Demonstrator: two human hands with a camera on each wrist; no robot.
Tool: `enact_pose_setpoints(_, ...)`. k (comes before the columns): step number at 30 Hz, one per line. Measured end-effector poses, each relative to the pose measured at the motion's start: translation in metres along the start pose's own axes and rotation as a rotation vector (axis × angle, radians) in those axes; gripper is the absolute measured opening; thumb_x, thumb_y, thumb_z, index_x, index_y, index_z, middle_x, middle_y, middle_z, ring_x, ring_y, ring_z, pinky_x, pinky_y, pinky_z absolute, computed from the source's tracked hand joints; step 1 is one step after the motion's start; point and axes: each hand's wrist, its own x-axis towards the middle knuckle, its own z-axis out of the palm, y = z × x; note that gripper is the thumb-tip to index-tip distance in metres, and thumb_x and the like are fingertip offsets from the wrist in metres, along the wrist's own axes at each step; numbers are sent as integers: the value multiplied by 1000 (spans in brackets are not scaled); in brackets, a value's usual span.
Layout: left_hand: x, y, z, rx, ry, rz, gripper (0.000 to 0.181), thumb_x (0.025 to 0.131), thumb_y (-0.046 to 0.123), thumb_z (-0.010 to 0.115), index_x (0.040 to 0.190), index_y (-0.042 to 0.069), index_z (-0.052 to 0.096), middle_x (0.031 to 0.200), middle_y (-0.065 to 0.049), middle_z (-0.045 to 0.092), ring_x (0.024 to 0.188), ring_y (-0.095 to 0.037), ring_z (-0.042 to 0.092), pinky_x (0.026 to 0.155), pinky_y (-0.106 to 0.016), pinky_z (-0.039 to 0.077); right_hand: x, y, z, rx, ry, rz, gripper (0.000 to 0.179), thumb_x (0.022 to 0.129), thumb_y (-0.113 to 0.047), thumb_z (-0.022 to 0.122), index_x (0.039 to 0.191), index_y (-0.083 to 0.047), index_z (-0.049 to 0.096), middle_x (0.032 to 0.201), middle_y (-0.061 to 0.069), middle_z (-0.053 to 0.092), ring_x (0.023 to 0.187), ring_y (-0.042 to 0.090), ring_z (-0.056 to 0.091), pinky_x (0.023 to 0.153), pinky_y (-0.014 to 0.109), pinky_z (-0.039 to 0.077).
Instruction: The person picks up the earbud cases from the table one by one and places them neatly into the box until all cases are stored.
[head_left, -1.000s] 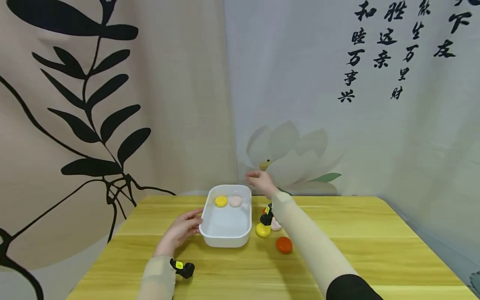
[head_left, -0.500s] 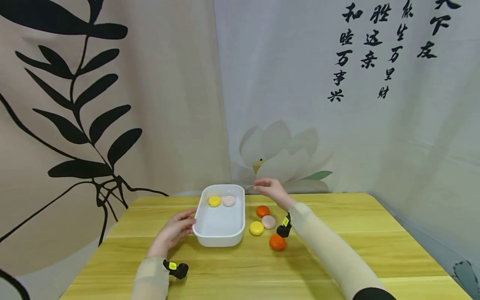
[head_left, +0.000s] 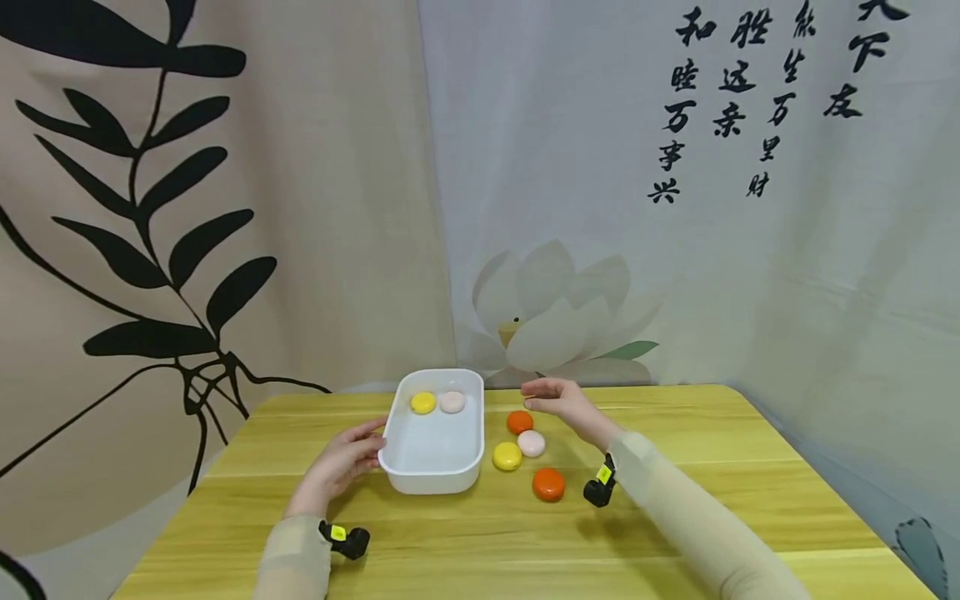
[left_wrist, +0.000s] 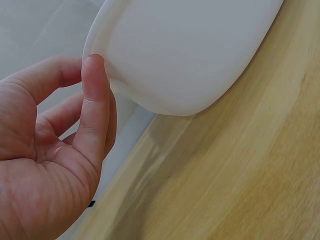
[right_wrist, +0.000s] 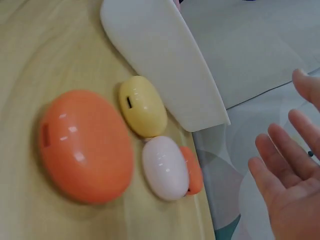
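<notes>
My left hand (head_left: pixel 341 462) is at the left side of a white rectangular plastic box (head_left: pixel 431 483), its thumb (left_wrist: pixel 95 80) and fingers holding the rim. Inside the box, a yellow disc (head_left: pixel 423 402) and a pale pink disc (head_left: pixel 452 402) lie side by side near the far end. My right hand (head_left: pixel 566 404) hovers over the table's back part, fingers spread and holding nothing. Nearest to it are an orange disc (head_left: pixel 520 422) and a pink disc (head_left: pixel 532 443). These discs are glossy, rounded and pebble-like; some show a small slot in the side.
Right of the box on the wooden table (head_left: pixel 465 550) lie a yellow disc (head_left: pixel 507 456) and, nearer, another orange disc (head_left: pixel 548 484). A printed cloth (head_left: pixel 360 208) hangs behind the table's back edge.
My right hand has drawn back and right, away from the box's far right corner, uncovering the discs on the table. The left hand stays at the box; the head view has shifted slightly.
</notes>
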Motion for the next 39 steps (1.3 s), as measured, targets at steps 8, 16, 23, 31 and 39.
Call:
enact_pose_setpoints(8, 0, 1, 3, -12, -3, -7, 56, 95, 6, 60, 146, -4, 38, 105, -15, 56, 81, -19, 61, 71, -25, 55, -23, 17, -7, 45, -69, -28, 47, 90, -12, 69, 131, 5, 55, 131, 24, 55, 118, 33, 55, 101, 43, 44)
enact_pose_setpoints(16, 2, 0, 1, -10, -31, 7, 56, 96, 6, 58, 147, -4, 35, 105, -16, 56, 79, -17, 60, 71, -24, 55, -42, 29, -15, 28, -135, -42, 47, 89, -5, 68, 133, 3, 55, 135, 27, 51, 124, 39, 49, 96, 40, 48)
enact_pose_setpoints(23, 3, 3, 0, -1, -31, 5, 57, 96, 8, 59, 147, -3, 36, 103, -13, 55, 77, -16, 59, 71, -24, 54, -56, 39, -15, 13, -204, -43, 46, 88, 0, 66, 132, 6, 54, 132, 26, 54, 124, 41, 48, 97, 36, 46)
enact_pose_setpoints(31, 2, 1, -1, 0, -14, -8, 57, 96, 7, 59, 147, -2, 36, 105, -15, 55, 79, -18, 60, 71, -24, 54, -61, 55, -14, 79, -270, -18, 49, 86, -6, 70, 132, 5, 55, 134, 23, 54, 126, 39, 47, 103, 41, 41)
enact_pose_setpoints(39, 1, -1, 0, -5, -8, -19, 54, 96, 6, 57, 146, -2, 38, 107, -17, 54, 80, -19, 60, 71, -24, 54, -65, 61, -12, 139, -341, 34, 51, 87, -9, 70, 133, 3, 54, 134, 24, 53, 124, 33, 51, 100, 32, 44)
